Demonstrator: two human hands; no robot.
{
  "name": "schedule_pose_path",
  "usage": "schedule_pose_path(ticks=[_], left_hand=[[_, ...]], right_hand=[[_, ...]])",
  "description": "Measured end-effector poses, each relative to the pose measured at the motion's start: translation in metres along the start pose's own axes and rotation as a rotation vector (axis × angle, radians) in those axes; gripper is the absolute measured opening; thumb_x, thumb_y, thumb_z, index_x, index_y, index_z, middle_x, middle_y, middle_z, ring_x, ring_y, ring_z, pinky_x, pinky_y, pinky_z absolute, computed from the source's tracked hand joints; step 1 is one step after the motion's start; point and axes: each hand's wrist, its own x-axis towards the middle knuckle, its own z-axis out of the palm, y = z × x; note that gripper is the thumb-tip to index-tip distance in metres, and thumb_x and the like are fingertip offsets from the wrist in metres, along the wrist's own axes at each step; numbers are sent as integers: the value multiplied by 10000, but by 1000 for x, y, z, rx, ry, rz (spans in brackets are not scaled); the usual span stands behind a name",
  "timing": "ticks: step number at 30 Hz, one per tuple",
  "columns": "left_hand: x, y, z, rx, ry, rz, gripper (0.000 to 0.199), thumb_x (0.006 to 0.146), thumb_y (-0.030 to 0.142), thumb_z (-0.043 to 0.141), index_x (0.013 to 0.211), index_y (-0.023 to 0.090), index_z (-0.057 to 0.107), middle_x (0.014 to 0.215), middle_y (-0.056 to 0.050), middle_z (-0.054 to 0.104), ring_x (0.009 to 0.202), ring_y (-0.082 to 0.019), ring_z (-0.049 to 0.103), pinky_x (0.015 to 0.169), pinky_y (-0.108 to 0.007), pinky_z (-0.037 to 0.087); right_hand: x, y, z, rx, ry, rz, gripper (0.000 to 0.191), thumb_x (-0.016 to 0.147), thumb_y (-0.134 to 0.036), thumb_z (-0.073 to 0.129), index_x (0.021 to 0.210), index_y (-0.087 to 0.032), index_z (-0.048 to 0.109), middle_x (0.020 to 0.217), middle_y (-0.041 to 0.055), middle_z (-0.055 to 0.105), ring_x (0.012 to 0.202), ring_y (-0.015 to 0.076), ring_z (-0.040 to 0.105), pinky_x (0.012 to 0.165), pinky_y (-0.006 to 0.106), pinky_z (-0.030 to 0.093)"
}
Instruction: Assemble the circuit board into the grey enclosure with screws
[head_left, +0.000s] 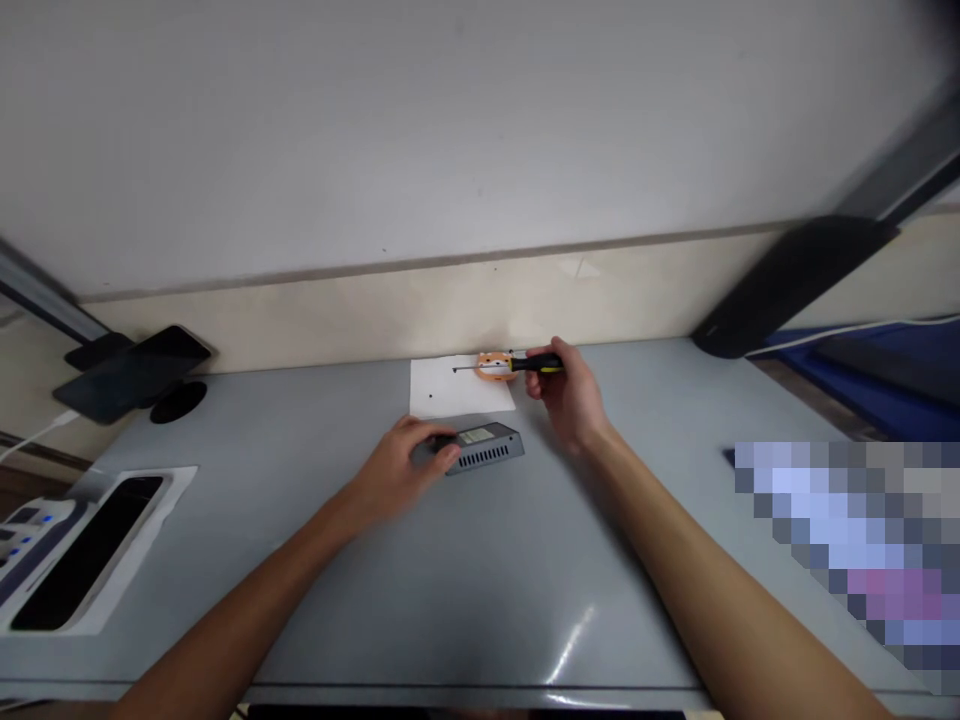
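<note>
On the grey bench [465, 580], seen from the head camera, the left hand [397, 465] lies flat over the left end of a small grey metal box [484, 446], its fingers draped across the top and its grip pressed down on the casing rather than closed round it. The box sits just right of that grip, its vented side facing the person and a pale label on its lid.

Beyond and to the right of the box, the right hand [570, 395] has its grip clamped on the black-and-yellow handle of a screwdriver [517, 365]. The thin shaft runs leftward from that grip, level with the bench, over an orange roll of tape [495, 366]. Under the shaft and the roll lies a white sheet of paper [457, 390], just behind the box, with a small dark speck on it.

Well to the left of both grips, a dark phone [131, 372] leans on a stand.
</note>
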Motion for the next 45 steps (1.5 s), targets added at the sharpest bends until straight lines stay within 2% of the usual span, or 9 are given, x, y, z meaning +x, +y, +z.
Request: schedule_pose_path(ticks=[6,11,16,21,27,33,39,43,45], left_hand=[[2,-10,11,-99,107,-159,521,1051,530,414,841,176,733,895,-62,722,873,-219,688,823,-355,551],[4,-13,14,-234,156,-268,554,1056,570,369,920,181,739,951,-74,756,959,-236,692,900,-363,527],[7,-17,10,-330,292,-153,570,1079,553,305,970,196,736,970,-69,749,924,-205,652,887,-348,505],[5,-20,3,-374,358,10,432,1079,506,388,1064,204,696,990,-71,695,936,-198,606,884,-344,476],[1,-17,0,-337,331,138,311,1087,414,402,1152,225,641,1035,-67,639,958,-193,580,889,-352,460],[0,-15,-2,-118,272,312,165,1046,272,480,1137,214,606,1047,-70,623,943,-185,572,859,-349,471],[0,-15,-5,73,244,416,185,977,159,519,1132,208,610,1077,-86,642,1000,-210,610,910,-393,511],[0,-16,-7,146,272,471,199,949,129,527,1091,211,640,1049,-89,659,954,-213,629,861,-394,532],[0,-16,-7,153,293,488,202,935,111,531,1066,210,649,1041,-90,668,934,-209,638,839,-389,537]], right_hand=[[-1,-4,0,48,-78,15,319,885,-453,607,706,-202,685,580,20,548,491,119,432,488,292,338],[-5,-4,2,6,-154,44,297,883,-418,597,713,-193,691,567,18,516,513,124,438,522,291,337],[-11,-1,9,-53,-249,99,301,889,-423,600,719,-191,690,550,11,499,530,131,432,558,300,333],[-12,3,10,-66,-299,121,296,898,-414,608,718,-186,667,718,29,587,549,109,429,570,298,318],[-9,7,7,-84,-299,130,320,921,-451,589,754,-191,673,694,23,551,551,113,433,570,292,309],[-14,1,12,-84,-305,141,300,913,-413,591,732,-183,654,741,23,540,555,102,431,571,284,318],[-16,0,12,-84,-306,146,283,902,-411,604,742,-184,657,783,26,545,571,105,434,567,287,320],[-13,2,11,-67,-297,139,283,895,-405,614,733,-177,653,809,32,583,563,98,428,566,287,318],[-11,4,10,-67,-268,136,306,909,-432,596,752,-179,665,733,27,574,558,108,424,566,288,319]])
